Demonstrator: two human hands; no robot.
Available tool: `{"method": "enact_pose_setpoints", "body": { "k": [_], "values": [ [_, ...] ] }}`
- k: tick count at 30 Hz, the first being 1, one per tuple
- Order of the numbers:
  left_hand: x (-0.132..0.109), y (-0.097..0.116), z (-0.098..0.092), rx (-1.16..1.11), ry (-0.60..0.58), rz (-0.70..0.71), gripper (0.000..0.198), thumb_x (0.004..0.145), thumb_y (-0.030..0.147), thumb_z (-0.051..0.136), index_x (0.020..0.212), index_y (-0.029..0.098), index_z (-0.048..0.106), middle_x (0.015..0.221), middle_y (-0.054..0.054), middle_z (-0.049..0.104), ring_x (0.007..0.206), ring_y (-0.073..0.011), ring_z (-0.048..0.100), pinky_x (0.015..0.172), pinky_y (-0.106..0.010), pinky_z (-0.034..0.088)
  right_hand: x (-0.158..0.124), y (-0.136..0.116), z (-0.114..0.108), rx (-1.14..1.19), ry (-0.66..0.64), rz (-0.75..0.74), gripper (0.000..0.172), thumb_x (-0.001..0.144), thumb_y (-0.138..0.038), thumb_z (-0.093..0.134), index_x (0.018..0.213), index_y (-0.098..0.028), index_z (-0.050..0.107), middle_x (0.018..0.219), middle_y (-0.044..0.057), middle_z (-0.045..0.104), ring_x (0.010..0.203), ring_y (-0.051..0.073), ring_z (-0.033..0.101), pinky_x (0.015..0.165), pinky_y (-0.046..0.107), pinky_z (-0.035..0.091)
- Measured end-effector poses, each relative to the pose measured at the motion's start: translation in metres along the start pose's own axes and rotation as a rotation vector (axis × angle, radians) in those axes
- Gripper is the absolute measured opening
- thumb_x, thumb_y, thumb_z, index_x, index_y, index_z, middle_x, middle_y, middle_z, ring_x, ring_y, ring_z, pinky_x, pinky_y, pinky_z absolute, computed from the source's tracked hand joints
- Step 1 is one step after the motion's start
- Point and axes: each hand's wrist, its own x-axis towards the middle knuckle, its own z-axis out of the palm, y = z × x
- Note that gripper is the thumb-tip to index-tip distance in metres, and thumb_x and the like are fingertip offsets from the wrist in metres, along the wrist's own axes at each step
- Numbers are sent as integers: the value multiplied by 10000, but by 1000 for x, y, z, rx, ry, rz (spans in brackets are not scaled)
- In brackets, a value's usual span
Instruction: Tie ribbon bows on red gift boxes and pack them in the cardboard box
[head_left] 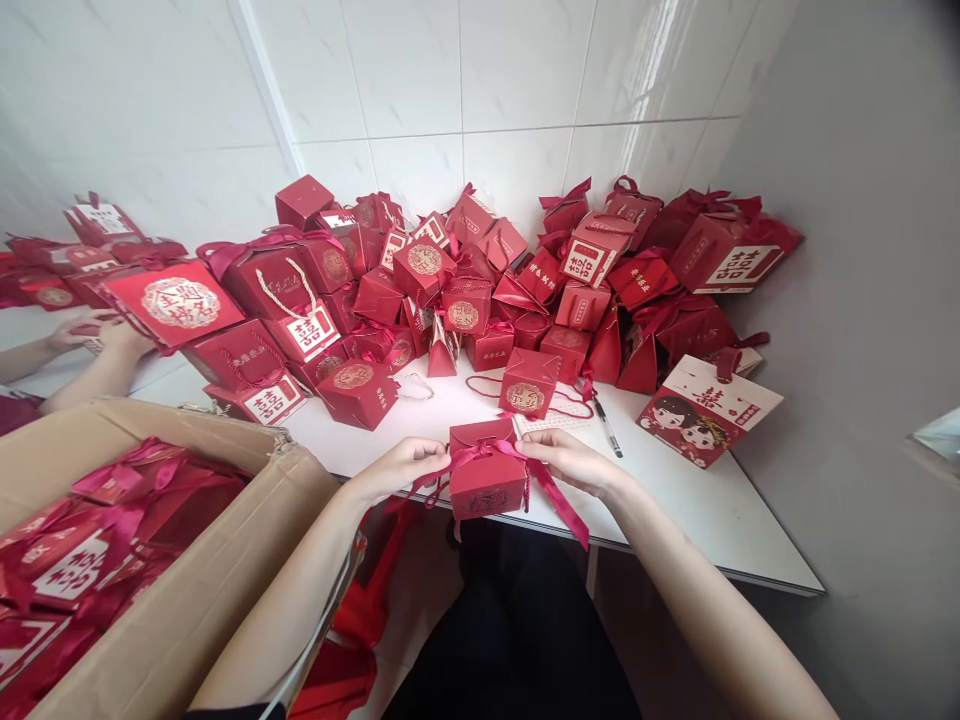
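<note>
Where one white bench (757, 545) carries red cardboard gift boxes (466, 305) heaped too closely to count, one open brown cardboard carton (217, 570) stands at its front edge, to the left. One small red cardboard box (487, 493) is at the middle of that edge. Fingers nearly closed, the left hand (401, 466) and right hand (574, 460) each pinch one glossy crimson ribbon (556, 502) around it. One slim black-and-clear pen (608, 430) lies beyond.

There is one held, ribboned red cardboard box (487, 492), one slim black-and-clear pen (608, 428), one open brown cardboard carton (225, 550), and dozens of heaped red paperboard boxes (466, 303), too overlapped for exact counting.
</note>
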Motion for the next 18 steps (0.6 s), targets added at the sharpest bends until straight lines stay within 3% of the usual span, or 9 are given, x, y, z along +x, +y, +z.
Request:
{"method": "enact_pose_setpoints", "body": {
  "k": [6, 12, 18],
  "values": [
    [5, -12, 0, -118, 26, 6, 398, 723, 528, 630, 664, 150, 524, 563, 25, 479, 477, -73, 412, 480, -201, 338, 1, 5, -4, 92, -45, -29, 402, 679, -520, 696, 662, -152, 532, 589, -38, 511, 538, 88, 457, 537, 229, 305],
    [7, -19, 1, -183, 55, 13, 409, 687, 530, 668, 666, 144, 535, 597, 16, 502, 487, -67, 411, 466, -185, 338, 3, 9, -9, 42, -49, -41, 427, 670, -545, 693, 634, -151, 533, 549, -52, 477, 510, 82, 432, 527, 233, 294],
    [9, -28, 10, -304, 78, 0, 400, 681, 520, 678, 710, 155, 516, 747, -24, 579, 651, -130, 537, 612, -241, 421, 4, 16, -2, 107, -40, -77, 408, 655, -533, 713, 652, -165, 537, 576, -41, 507, 533, 95, 466, 554, 242, 358]
  ]
}}
